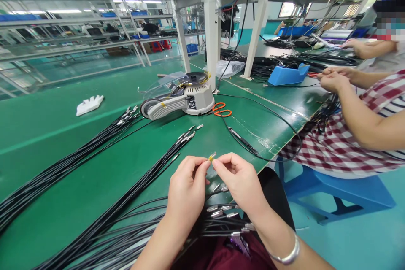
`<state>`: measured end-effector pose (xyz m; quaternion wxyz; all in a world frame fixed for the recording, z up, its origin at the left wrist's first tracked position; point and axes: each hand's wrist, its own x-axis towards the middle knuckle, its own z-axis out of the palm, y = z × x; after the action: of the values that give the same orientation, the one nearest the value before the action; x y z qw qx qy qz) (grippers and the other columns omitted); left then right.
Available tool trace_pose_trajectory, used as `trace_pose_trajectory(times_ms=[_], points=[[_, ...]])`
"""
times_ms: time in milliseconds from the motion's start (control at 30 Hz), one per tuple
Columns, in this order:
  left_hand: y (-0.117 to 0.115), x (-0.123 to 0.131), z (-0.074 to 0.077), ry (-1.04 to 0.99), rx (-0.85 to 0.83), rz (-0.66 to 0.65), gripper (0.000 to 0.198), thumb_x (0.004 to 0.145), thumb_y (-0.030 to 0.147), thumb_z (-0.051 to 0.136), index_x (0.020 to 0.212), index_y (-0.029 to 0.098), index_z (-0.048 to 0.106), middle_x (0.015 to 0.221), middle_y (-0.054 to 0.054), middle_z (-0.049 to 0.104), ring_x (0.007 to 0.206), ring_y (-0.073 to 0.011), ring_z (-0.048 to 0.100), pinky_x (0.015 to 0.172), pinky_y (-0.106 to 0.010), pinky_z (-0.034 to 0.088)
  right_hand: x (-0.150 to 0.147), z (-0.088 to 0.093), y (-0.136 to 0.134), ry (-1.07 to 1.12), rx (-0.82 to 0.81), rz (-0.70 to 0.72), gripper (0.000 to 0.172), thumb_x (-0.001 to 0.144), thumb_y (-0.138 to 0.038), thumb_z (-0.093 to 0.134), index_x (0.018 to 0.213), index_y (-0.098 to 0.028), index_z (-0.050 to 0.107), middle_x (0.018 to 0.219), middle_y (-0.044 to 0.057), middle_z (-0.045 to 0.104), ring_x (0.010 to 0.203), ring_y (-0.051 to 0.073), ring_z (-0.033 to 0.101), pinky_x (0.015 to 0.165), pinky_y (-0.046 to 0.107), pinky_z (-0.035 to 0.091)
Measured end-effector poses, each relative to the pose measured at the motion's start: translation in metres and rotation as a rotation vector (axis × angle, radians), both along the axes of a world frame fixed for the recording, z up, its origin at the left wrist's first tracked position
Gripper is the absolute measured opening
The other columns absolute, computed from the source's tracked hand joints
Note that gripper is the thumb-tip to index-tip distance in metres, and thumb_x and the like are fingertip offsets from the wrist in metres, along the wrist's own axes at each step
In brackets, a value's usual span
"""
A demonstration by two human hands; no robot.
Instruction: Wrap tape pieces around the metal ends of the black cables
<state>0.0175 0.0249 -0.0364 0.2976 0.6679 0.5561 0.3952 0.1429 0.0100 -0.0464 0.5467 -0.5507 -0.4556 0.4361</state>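
Over the near edge of the green bench, my left hand [187, 185] pinches a small metal cable connector [214, 154] between thumb and fingertips. A bit of yellow tape [210, 158] sits on the connector. From the other side, the thumb and forefinger of my right hand [239, 179] close on the same taped spot. The cable behind the connector is hidden by my hands. Beneath my wrists, several black cables with metal ends [218, 213] lie across the edge and my lap. Another bundle of black cables [148, 177] runs along the bench to my left.
A grey tape-dispensing machine [199, 97] stands ahead, with orange-handled scissors [223, 110] and a black utility knife [243, 140] nearby. A further cable bundle [79, 147] and a white glove [90, 105] lie left. Right: a blue tape holder [288, 74] and a co-worker's hands [337, 78].
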Motion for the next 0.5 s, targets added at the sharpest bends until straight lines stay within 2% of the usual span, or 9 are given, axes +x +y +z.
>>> trace_pose_trajectory(times_ms=[267,500], points=[[0.001,0.0013,0.0035,-0.292,-0.284,-0.049,0.021,0.081,0.037,0.055,0.078,0.017,0.059,0.06,0.004,0.056,0.05,-0.0125,0.058,0.056,-0.026,0.045,0.0014,0.0021,-0.0006,-0.019,0.026,0.011,0.015,0.079,-0.031,0.062,0.073,-0.018,0.063,0.071,0.001,0.067,0.067,0.014,0.062,0.066,0.024,0.049],[0.0011,0.0021,0.0045,-0.482,-0.366,-0.122,0.02,0.081,0.035,0.056,0.077,0.015,0.057,0.06,0.004,0.054,0.05,-0.0113,0.058,0.054,-0.024,0.045,0.0026,0.0087,-0.0016,-0.004,0.053,0.044,0.014,0.081,-0.029,0.061,0.072,-0.017,0.062,0.071,0.0,0.068,0.064,0.013,0.063,0.063,0.022,0.048]])
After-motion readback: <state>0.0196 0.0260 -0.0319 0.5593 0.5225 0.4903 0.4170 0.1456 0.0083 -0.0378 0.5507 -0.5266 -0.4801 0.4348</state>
